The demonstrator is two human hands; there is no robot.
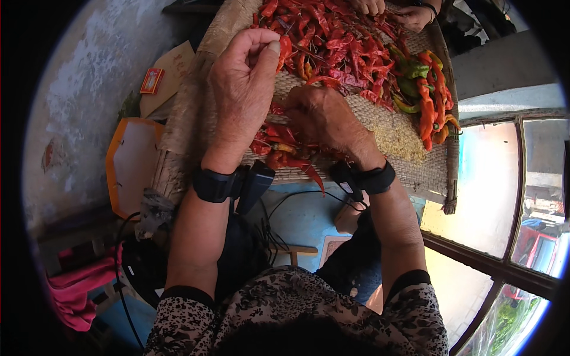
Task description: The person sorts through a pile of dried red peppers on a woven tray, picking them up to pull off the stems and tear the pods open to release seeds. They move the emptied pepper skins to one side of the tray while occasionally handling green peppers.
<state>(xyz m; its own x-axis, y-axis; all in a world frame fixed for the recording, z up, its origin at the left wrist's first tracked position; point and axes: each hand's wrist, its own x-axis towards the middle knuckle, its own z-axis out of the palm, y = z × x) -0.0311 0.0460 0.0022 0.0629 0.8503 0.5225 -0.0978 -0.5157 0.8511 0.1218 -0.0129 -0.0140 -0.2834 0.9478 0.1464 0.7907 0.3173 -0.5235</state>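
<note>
My left hand (243, 89) is raised at the top middle, thumb and fingers closed on a red chili pepper (284, 54). Just right of it, lower down, my right hand (320, 113) curls over the woven mat (392, 154) with its fingers closed; what they hold is hidden. A small heap of red peppers (285, 155) lies below my hands, near the mat's front edge. Behind them spreads a large pile of dried red peppers (338, 41). Long red, orange and green peppers (427, 101) lie at the right, beside a scatter of pale yellow seeds (386, 139).
A co-worker's hands (412, 16) are at the far edge of the mat. An orange-rimmed tray (114, 172) and cardboard (172, 62) stand at the left by a wall. Cables (270, 225) hang below the mat. A framed window (475, 184) is at the right.
</note>
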